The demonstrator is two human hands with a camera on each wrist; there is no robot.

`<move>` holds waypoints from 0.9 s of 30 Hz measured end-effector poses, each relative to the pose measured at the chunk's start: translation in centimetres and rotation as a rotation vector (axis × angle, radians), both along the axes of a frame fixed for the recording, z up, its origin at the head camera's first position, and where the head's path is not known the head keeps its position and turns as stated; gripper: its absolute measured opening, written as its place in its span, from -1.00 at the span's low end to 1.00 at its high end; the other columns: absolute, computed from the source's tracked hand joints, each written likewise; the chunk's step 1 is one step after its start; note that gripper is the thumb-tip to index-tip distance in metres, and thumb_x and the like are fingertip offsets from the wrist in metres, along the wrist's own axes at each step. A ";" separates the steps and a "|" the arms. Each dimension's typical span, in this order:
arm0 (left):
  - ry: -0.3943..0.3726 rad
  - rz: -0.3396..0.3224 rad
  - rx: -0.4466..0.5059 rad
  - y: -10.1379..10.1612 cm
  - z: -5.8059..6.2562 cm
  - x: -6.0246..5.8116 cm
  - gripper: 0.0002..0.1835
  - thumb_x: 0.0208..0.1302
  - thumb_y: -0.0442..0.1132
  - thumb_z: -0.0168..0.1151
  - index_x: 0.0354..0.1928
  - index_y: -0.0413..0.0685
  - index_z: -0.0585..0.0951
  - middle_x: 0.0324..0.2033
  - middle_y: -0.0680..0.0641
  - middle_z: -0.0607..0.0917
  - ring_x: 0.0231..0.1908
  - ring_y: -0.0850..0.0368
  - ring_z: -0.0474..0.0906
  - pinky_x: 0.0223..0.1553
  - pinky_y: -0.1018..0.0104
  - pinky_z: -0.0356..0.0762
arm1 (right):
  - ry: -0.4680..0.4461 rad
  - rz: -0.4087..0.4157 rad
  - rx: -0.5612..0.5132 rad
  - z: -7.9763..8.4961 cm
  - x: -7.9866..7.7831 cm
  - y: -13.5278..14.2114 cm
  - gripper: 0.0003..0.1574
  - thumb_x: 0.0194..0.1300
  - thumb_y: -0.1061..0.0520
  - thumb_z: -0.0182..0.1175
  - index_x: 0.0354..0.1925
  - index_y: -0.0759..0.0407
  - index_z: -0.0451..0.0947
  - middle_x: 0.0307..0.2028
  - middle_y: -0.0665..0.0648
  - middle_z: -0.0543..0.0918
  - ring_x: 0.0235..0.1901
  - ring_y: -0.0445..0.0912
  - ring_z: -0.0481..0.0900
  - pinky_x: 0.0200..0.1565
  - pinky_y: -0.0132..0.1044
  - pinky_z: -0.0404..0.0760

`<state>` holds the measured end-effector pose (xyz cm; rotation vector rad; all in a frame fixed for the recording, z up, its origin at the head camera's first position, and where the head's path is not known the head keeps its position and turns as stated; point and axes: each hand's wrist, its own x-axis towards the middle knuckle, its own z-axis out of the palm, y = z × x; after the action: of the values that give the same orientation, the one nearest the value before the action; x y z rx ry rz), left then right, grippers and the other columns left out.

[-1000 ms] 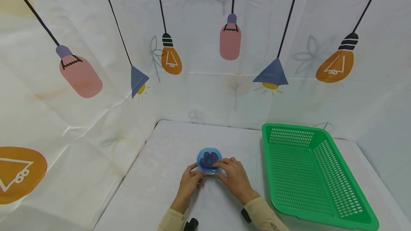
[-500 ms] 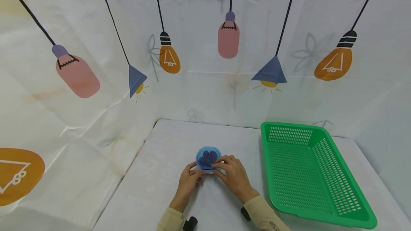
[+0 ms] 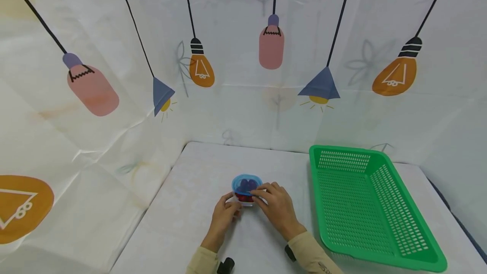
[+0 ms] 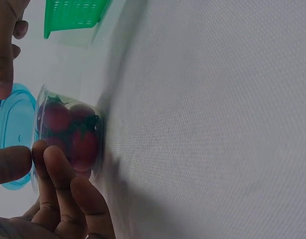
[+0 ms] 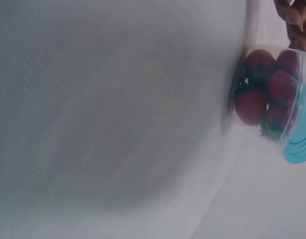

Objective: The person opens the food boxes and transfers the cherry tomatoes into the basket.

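Observation:
A small clear plastic tub holds red tomatoes (image 4: 84, 149) with green stems. Its light blue translucent lid (image 3: 235, 185) is tilted, with the near edge raised above the rim (image 4: 41, 112). My left hand (image 3: 223, 220) holds the near left side of the tub, thumb and fingertips at the rim. My right hand (image 3: 279, 211) pinches the lid's near right edge. In the right wrist view, the tub (image 5: 248, 128) sits on the white surface, with the blue lid (image 5: 298, 147) standing off its rim; the right hand is barely in that view.
A large green plastic basket (image 3: 354, 198) stands on the white-covered table (image 3: 171, 231) to the right of my right hand. Behind the table and to the left hangs a white sheet (image 3: 236, 109) printed with lamps.
The near edge of the lid has come up in my right hand, uncovering the red tomatoes below it. My left hand stays at the tub's side.

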<state>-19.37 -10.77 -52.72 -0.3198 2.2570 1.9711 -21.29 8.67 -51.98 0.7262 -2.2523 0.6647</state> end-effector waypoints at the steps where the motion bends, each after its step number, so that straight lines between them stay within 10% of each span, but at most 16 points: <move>1: -0.001 -0.001 0.000 0.0 0.0 0.0 -0.34 0.33 -0.22 0.22 0.40 -0.34 0.33 -0.27 -0.09 0.75 -0.33 0.08 0.63 -0.30 0.23 0.52 | 0.007 -0.006 -0.002 0.1 -0.1 0.0 -0.71 0.05 0.09 0.57 -0.19 -0.05 0.81 -0.25 -0.10 0.68 -0.28 -0.16 0.53 -0.35 -0.27 0.49; 27: -0.016 -0.032 0.008 -0.2 0.1 0.1 -0.33 0.36 -0.19 0.20 0.43 -0.32 0.29 -0.18 -0.16 0.74 -0.27 0.04 0.63 -0.22 0.19 0.53 | 0.007 -0.266 -0.229 1.7 -1.5 -0.1 -0.77 0.13 0.11 0.53 -0.18 0.01 0.82 -0.38 -0.04 0.76 -0.47 -0.19 0.52 -0.47 -0.29 0.53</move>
<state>-19.30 -10.96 -52.67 -0.2959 2.2298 1.9548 -22.78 8.58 -50.23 0.3101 -2.1690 0.7692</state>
